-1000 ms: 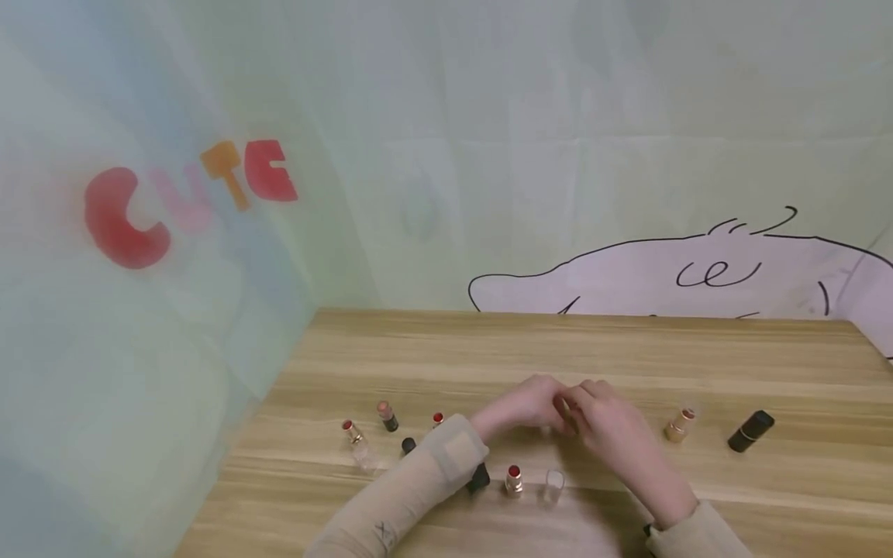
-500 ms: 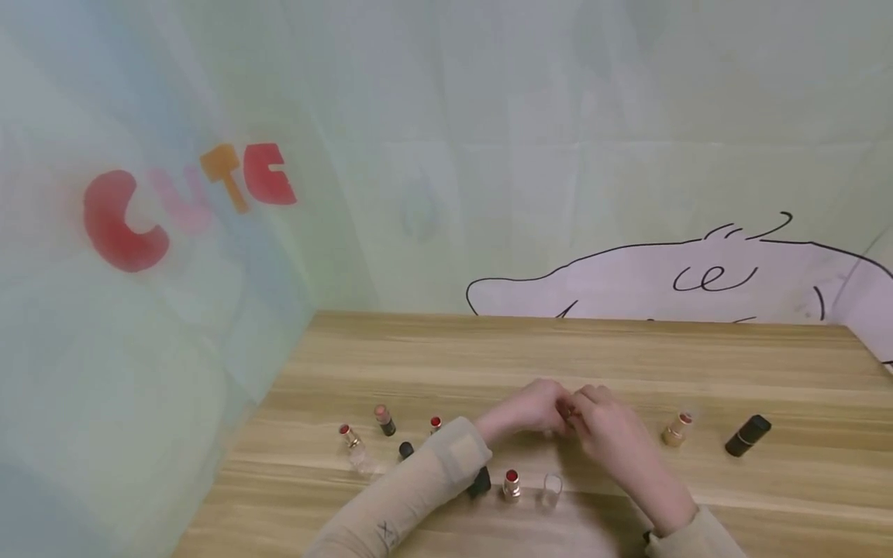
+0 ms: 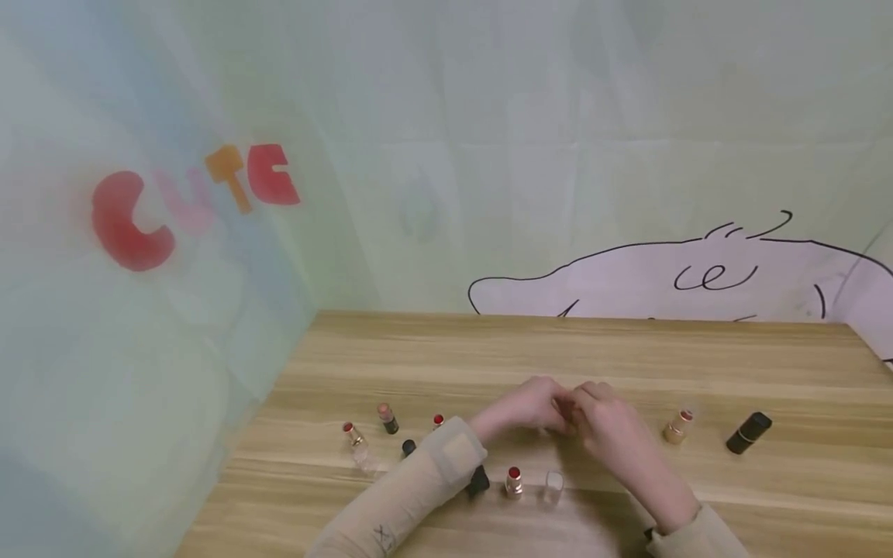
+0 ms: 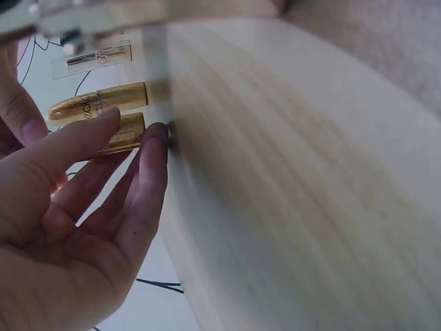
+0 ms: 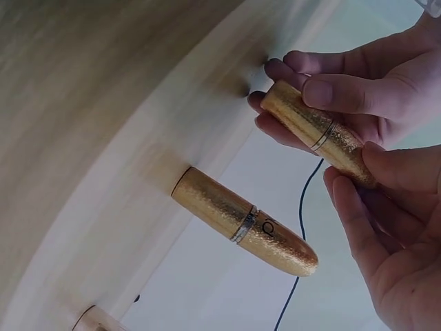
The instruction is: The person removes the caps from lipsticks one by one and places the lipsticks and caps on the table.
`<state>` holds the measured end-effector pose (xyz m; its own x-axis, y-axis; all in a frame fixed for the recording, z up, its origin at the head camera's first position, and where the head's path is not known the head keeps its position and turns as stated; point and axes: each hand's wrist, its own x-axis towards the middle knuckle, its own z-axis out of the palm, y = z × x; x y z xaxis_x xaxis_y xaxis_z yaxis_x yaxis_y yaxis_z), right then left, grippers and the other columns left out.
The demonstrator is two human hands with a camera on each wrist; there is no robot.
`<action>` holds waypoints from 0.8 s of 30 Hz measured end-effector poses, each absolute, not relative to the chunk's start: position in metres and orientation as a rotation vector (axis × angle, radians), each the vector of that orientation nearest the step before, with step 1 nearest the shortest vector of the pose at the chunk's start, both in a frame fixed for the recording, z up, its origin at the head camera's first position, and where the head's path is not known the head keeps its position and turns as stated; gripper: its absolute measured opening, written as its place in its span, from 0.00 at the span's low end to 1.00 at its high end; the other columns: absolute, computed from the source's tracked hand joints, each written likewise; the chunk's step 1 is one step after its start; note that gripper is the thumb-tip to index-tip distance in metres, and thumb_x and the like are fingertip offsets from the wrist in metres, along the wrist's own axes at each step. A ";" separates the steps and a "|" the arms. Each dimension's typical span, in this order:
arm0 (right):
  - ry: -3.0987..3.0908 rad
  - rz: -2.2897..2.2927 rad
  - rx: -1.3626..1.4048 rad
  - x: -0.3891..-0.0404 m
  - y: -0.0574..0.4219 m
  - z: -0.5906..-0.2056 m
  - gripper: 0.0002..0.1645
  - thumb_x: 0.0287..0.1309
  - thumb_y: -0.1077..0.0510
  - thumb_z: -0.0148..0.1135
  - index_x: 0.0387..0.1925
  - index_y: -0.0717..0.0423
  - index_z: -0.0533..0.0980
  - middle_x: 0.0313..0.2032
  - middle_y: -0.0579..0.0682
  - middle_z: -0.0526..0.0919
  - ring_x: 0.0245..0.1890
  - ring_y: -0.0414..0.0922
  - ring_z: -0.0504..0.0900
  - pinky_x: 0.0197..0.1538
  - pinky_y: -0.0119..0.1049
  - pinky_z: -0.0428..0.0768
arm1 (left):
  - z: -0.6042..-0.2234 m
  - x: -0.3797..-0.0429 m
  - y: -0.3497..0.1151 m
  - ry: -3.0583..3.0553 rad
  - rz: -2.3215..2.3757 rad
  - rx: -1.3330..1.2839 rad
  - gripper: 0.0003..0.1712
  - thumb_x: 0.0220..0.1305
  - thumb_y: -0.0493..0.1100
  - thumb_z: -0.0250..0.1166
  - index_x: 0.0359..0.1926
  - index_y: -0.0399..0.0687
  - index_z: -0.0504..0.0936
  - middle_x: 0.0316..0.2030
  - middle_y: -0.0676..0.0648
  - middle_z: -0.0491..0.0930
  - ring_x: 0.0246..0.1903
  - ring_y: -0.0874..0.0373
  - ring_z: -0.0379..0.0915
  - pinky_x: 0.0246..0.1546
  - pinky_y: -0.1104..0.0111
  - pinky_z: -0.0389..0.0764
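Both hands meet over the middle of the wooden table in the head view. A gold textured lipstick tube (image 5: pixel 320 134) with a thin ring around its middle lies between them. My left hand (image 3: pixel 533 403) grips its lower end between thumb and fingers, fingertips close to the tabletop. My right hand (image 3: pixel 608 422) pinches the rounded upper end. A second gold lipstick tube (image 5: pixel 244 221) with dark lettering stands upright beside them in the right wrist view. In the head view the hands hide both gold tubes.
Left of the hands stand several uncapped lipsticks, among them a red one (image 3: pixel 514 482), a nude one (image 3: pixel 387 418) and another red one (image 3: pixel 353 435). A clear cap (image 3: pixel 554 487) stands nearby. To the right are a rose-gold lipstick (image 3: pixel 678 426) and a black tube (image 3: pixel 749 432).
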<state>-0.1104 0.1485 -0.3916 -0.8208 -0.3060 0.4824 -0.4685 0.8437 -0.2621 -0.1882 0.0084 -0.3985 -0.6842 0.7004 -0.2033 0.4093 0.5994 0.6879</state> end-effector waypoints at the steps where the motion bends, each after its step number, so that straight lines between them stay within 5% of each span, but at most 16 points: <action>1: -2.589 0.534 0.574 -0.110 0.149 -0.391 0.13 0.44 0.73 0.66 0.36 0.62 0.82 0.33 0.50 0.84 0.35 0.44 0.81 0.36 0.37 0.82 | -0.398 -0.188 0.007 2.371 0.854 0.883 0.14 0.53 0.37 0.71 0.43 0.45 0.85 0.39 0.50 0.87 0.33 0.69 0.77 0.35 0.81 0.76; 8: -2.483 0.635 0.599 -0.106 0.150 -0.389 0.14 0.41 0.73 0.69 0.33 0.58 0.82 0.32 0.48 0.84 0.34 0.43 0.82 0.35 0.36 0.82 | -0.392 -0.181 -0.002 2.386 0.883 0.935 0.09 0.53 0.39 0.71 0.38 0.47 0.86 0.36 0.52 0.87 0.33 0.71 0.76 0.36 0.81 0.75; 18: -2.320 0.763 0.613 -0.099 0.153 -0.379 0.19 0.38 0.74 0.72 0.35 0.58 0.81 0.34 0.49 0.86 0.31 0.42 0.83 0.34 0.35 0.83 | -0.378 -0.173 -0.018 2.340 1.032 0.934 0.14 0.55 0.36 0.70 0.45 0.45 0.86 0.42 0.48 0.86 0.30 0.71 0.77 0.33 0.80 0.77; 24: -2.230 0.813 0.623 -0.095 0.155 -0.374 0.20 0.38 0.73 0.72 0.38 0.57 0.82 0.35 0.48 0.87 0.31 0.41 0.84 0.37 0.24 0.80 | -0.362 -0.163 -0.028 2.354 1.123 0.863 0.13 0.57 0.37 0.69 0.45 0.44 0.86 0.42 0.46 0.86 0.32 0.67 0.79 0.34 0.78 0.78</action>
<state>-0.0949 0.1553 -0.3744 -0.6586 -0.1984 0.7258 -0.6190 0.6914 -0.3727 -0.1629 -0.0281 -0.3623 -0.7335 0.6748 -0.0819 0.3607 0.4885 0.7945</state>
